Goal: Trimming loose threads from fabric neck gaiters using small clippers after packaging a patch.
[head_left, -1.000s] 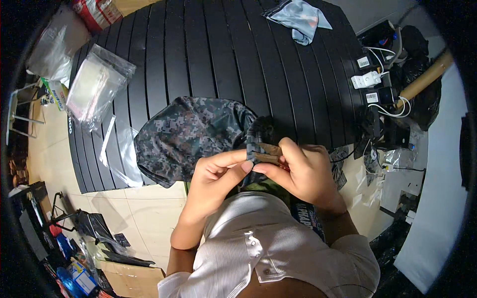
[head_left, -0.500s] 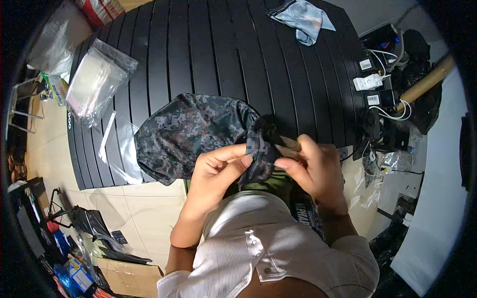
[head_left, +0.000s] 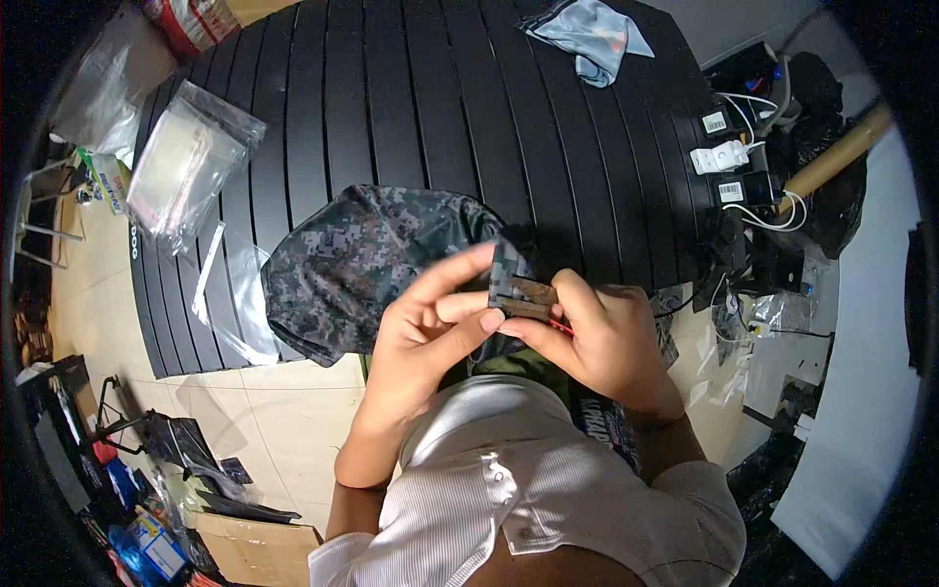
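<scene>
A dark digital-camouflage fabric piece [head_left: 377, 259], gathered and pouch-like, lies over the near part of the black slatted table. My left hand [head_left: 421, 328] pinches its right-hand end between thumb and fingers, with the index finger raised along the edge. Opposite, my right hand [head_left: 606, 338] is closed on the same folded end, where a brown strip-like part [head_left: 528, 296] shows between the hands. A small red bit peeks out by the right fingers; its kind cannot be made out. The underside of the fold is hidden.
Clear plastic bags [head_left: 181, 161] lie at the table's left, with another clear sheet [head_left: 235, 298] beside the fabric. A grey-blue cloth [head_left: 592, 39] sits at the far right. White plugs and cables [head_left: 722, 157] crowd the right edge. A cardboard box [head_left: 256, 543] stands lower left.
The fabric's right-hand end has been turned, bringing the brown part into plainer view between my hands. My left index finger has lifted, and my right hand has shifted slightly left.
</scene>
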`<state>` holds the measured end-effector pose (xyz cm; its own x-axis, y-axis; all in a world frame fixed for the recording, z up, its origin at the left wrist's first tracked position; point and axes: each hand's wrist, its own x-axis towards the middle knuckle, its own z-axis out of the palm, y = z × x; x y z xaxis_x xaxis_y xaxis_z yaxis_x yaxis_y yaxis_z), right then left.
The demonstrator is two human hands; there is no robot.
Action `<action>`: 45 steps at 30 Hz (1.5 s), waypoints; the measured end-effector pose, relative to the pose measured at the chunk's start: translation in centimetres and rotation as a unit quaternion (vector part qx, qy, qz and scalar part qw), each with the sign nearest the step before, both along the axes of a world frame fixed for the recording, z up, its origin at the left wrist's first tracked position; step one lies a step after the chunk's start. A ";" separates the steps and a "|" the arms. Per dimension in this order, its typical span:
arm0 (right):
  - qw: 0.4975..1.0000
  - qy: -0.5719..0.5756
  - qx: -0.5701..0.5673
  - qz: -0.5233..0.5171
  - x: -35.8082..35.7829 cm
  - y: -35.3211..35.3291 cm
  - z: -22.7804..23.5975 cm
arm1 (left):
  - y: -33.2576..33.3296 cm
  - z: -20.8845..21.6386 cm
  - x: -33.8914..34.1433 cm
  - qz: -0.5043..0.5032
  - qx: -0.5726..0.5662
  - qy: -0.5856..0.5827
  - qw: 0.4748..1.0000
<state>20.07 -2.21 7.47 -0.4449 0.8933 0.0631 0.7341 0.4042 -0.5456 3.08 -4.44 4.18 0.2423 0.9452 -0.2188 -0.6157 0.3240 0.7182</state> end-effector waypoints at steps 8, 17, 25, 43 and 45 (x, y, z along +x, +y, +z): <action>1.000 -0.018 -0.009 0.006 0.3 -0.2 0.1 | -0.2 0.3 0.7 0.067 0.140 0.113 0.981; 0.999 -0.028 -0.012 0.019 0.5 -0.1 0.3 | -0.2 0.5 0.6 0.076 0.182 0.195 0.961; 0.999 -0.008 -0.002 -0.039 1.6 0.2 0.5 | -0.2 0.5 -0.1 0.034 0.066 0.131 0.989; 0.997 -0.040 0.032 0.053 1.4 0.1 0.4 | -0.2 1.1 0.2 0.013 0.067 0.111 0.992; 0.997 -0.048 0.027 0.054 1.3 0.0 0.7 | -0.2 0.8 0.0 0.007 0.075 0.114 0.991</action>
<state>21.36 -2.23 8.15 -0.5451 0.8360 0.0627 0.7319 0.5111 -0.4507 3.13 -4.63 5.01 0.1887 0.9743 -0.1234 -0.4361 0.1957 0.8784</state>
